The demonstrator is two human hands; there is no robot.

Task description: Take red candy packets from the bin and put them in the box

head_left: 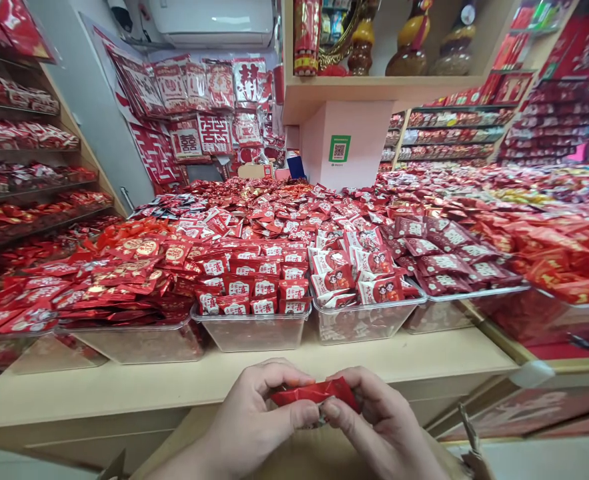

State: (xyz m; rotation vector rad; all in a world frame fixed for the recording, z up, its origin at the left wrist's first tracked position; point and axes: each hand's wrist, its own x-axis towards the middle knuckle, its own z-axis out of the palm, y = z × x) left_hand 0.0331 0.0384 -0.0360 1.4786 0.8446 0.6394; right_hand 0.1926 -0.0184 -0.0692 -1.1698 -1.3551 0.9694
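Both hands at bottom centre of the frame, close together over the front edge of a pale wooden counter point(124, 383). Left hand point(251, 417) and right hand point(381, 420) pinch one small red packet point(317, 392) between thumbs and forefingers, left thumb on its lower left edge, right thumb just beside it, other fingers curled over the top; packet lies roughly flat, slightly crumpled, held clear of the counter. Under the hands a brown cardboard surface point(294, 460), details unclear. Mid frame: row of clear plastic bins along the counter, all heaped with red wrapped sweets; centre bin point(254, 330) holds red-and-white packets in neat rows, the bin right of it point(361, 320) holds white packets with cartoon figures, the left bin point(139, 340) flatter red-gold packets. Behind them a big pile of red packets fills the middle. Upper centre: pink pillar with a green QR sticker point(339, 148). Upper left: wall of hanging red paper decorations point(194, 107). Shelves of red goods at left and right edges
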